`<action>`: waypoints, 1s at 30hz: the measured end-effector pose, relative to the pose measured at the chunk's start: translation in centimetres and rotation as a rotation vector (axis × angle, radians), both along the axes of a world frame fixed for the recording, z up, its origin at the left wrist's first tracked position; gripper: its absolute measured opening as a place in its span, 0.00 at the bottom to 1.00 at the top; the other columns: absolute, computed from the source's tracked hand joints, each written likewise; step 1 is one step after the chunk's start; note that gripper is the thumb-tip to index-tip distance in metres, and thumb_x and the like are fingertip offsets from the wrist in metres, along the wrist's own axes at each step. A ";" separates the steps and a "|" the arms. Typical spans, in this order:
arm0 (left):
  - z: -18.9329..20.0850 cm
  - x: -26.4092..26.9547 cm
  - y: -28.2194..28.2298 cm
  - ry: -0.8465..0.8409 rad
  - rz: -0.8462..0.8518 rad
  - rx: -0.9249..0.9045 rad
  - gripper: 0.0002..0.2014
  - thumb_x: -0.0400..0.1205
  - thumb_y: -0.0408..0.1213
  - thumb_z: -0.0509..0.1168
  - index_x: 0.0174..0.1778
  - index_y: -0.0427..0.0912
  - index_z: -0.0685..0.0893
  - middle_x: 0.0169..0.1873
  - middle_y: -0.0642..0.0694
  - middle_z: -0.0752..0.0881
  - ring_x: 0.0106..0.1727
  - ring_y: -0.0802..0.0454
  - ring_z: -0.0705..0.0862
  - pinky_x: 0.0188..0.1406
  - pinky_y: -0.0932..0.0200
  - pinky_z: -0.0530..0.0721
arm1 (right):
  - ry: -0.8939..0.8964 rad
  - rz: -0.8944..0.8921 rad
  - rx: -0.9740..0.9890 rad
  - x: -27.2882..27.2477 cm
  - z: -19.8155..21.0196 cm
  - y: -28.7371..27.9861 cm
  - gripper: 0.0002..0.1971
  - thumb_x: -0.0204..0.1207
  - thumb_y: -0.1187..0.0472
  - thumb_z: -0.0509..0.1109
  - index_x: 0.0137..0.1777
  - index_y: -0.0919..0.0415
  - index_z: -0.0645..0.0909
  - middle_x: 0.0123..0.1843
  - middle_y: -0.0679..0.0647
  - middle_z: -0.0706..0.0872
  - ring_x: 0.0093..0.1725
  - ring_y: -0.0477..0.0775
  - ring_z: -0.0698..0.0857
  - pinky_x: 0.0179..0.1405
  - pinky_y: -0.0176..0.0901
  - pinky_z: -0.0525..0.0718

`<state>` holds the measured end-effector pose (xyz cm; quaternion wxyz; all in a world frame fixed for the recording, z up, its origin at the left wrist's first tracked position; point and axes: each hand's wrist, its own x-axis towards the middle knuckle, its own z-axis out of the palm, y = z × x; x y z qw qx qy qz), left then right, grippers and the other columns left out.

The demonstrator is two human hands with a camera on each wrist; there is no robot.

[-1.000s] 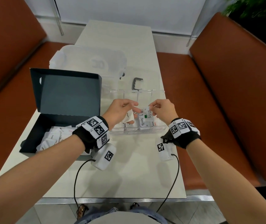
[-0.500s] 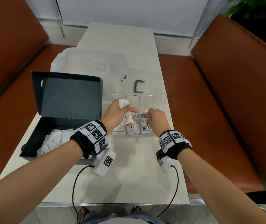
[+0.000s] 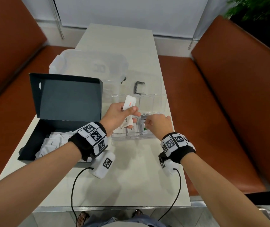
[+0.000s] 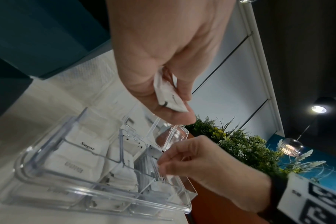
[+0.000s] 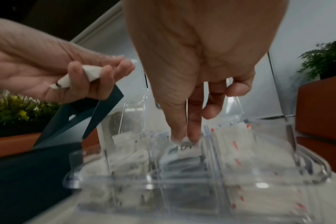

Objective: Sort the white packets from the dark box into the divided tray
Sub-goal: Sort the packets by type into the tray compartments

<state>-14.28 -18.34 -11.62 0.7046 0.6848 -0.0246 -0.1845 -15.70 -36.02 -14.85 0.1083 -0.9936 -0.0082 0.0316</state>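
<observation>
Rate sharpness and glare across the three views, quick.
Head: sharp, wide-angle bending at the edges, the clear tray faint against the table. Left wrist: "Sugar" print on packets readable, left hand soft, lamp flare upper right. Right wrist: worst, tray smeared by motion blur, right hand soft.

A café or restaurant booth is suggested: narrow pale laminate table (image 3: 131,177) flanked by brown padded bench seats (image 3: 229,112), w/ green planter foliage (image 4: 240,145) and pendant lamps (image 4: 290,147).

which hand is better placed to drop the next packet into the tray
Left. The left hand already holds white packets over the clear tray, while the right hand has its fingertips down in a compartment.
</observation>
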 end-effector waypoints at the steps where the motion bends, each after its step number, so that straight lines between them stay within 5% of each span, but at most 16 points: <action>1: 0.0 0.0 0.0 0.000 -0.002 0.011 0.07 0.84 0.38 0.67 0.52 0.38 0.86 0.42 0.45 0.93 0.38 0.51 0.91 0.28 0.57 0.88 | -0.022 -0.011 0.058 0.1 0.5 -0.2 0.09 0.81 0.61 0.62 0.51 0.54 0.85 0.48 0.50 0.89 0.53 0.57 0.84 0.58 0.48 0.74; 3: 0.1 0.0 -0.2 0.002 -0.011 0.033 0.06 0.84 0.38 0.68 0.50 0.39 0.87 0.40 0.46 0.93 0.35 0.53 0.89 0.28 0.58 0.88 | -0.102 -0.055 0.301 0.3 2.1 -0.6 0.09 0.81 0.60 0.64 0.52 0.57 0.86 0.48 0.52 0.90 0.48 0.54 0.86 0.56 0.45 0.80; 6: 0.3 -0.2 -0.6 -0.015 -0.048 0.054 0.07 0.82 0.38 0.70 0.50 0.37 0.87 0.37 0.45 0.92 0.31 0.54 0.87 0.27 0.58 0.87 | -0.232 -0.093 0.598 0.2 4.9 -0.4 0.09 0.82 0.57 0.65 0.53 0.56 0.87 0.43 0.48 0.89 0.39 0.41 0.83 0.38 0.21 0.76; 11: 1.3 -0.7 -1.6 -0.056 -0.147 0.110 0.07 0.80 0.38 0.72 0.47 0.38 0.90 0.34 0.48 0.90 0.32 0.56 0.86 0.30 0.58 0.88 | -0.074 -0.024 0.784 -0.5 7.6 0.1 0.13 0.77 0.53 0.72 0.61 0.54 0.85 0.44 0.49 0.88 0.39 0.44 0.85 0.37 0.27 0.79; 17: 1.9 -1.0 -2.5 0.016 -0.120 0.053 0.10 0.79 0.30 0.72 0.54 0.30 0.87 0.41 0.42 0.89 0.40 0.50 0.86 0.36 0.55 0.90 | -0.180 -0.078 0.898 -0.5 7.4 -2.3 0.05 0.77 0.63 0.73 0.50 0.55 0.88 0.40 0.56 0.90 0.33 0.44 0.84 0.32 0.34 0.80; 23: 1.6 -1.0 -3.1 0.080 -0.037 0.074 0.23 0.78 0.11 0.52 0.66 0.31 0.77 0.60 0.35 0.79 0.56 0.43 0.85 0.40 0.57 0.90 | -0.123 -0.201 0.671 0.2 4.7 -6.4 0.11 0.79 0.68 0.65 0.56 0.56 0.85 0.39 0.55 0.90 0.41 0.49 0.88 0.44 0.40 0.88; 27: 1.1 -1.4 -3.7 0.056 -0.054 0.099 0.26 0.81 0.12 0.55 0.73 0.36 0.72 0.63 0.35 0.78 0.61 0.45 0.83 0.37 0.63 0.88 | -0.016 -0.184 0.493 0.5 3.0 -7.3 0.04 0.77 0.67 0.69 0.47 0.57 0.82 0.41 0.55 0.89 0.39 0.49 0.85 0.36 0.34 0.80; 30: 0.7 -1.5 -4.1 0.049 -0.028 0.105 0.24 0.82 0.18 0.62 0.73 0.37 0.72 0.63 0.34 0.82 0.59 0.42 0.85 0.51 0.52 0.87 | 0.040 -0.158 0.423 0.7 2.2 -7.0 0.04 0.78 0.66 0.69 0.47 0.57 0.83 0.44 0.56 0.87 0.38 0.48 0.82 0.33 0.34 0.76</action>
